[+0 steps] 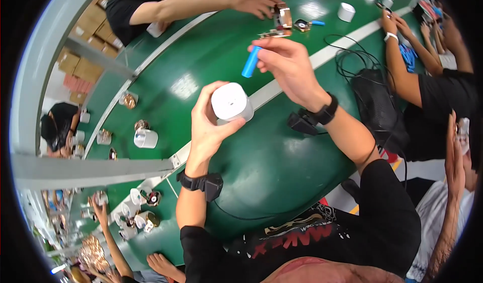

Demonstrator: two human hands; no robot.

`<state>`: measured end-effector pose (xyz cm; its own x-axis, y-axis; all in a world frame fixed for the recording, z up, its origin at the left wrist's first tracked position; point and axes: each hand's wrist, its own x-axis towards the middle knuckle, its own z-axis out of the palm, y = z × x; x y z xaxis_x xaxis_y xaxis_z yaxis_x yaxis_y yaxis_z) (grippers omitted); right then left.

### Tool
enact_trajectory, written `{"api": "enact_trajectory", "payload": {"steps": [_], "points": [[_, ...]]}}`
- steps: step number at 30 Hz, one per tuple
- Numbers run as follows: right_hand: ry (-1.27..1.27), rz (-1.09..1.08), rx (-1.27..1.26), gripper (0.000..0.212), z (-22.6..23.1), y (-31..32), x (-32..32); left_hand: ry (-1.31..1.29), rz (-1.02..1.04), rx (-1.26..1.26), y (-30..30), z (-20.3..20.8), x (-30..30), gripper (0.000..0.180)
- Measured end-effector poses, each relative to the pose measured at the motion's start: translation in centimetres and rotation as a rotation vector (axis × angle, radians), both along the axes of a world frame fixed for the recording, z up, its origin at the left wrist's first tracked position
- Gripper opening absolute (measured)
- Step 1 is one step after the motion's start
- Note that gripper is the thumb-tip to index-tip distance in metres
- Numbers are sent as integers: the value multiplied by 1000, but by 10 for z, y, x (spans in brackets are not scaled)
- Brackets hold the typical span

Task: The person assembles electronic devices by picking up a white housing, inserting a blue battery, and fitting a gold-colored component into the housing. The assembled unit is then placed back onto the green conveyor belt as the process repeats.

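Observation:
My left hand (209,119) is wrapped round a white plastic housing (232,102), a rounded, cup-like shape whose closed face with a small dark mark in the middle is turned up. To its upper right, my right hand (289,66) pinches a blue cylindrical battery (251,62) between thumb and fingers. The battery tilts, its lower end pointing down toward the housing but apart from it. Both hands are above the green table (282,152). Each wrist wears a black strap with a small black box.
Across the table a co-worker's hand (259,5) touches a copper-coloured part (283,16). A white cup (346,12) stands at the far right. A black bag (377,107) with coiled cable lies right. More white housings (146,138) sit left; a grey metal beam (100,172) crosses there.

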<state>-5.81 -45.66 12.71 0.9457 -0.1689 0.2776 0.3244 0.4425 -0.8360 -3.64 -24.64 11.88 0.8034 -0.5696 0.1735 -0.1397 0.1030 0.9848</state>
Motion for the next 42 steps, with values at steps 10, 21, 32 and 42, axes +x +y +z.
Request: {"api": "enact_trajectory", "payload": {"steps": [10,21,32,42], "points": [[-313,-211,-342,22,-2,20,-23,217,-79,-187,10,-8,-4,64],[-207,-336,-321,17,-4,24,-26,565,-157,-650,7,-26,2,65],[-400,-428,-508,20,0,17,-31,558,-276,-570,6,-21,-5,76],[-659,-497,-695,22,8,11,-26,590,-320,-536,6,-27,-5,76]]}}
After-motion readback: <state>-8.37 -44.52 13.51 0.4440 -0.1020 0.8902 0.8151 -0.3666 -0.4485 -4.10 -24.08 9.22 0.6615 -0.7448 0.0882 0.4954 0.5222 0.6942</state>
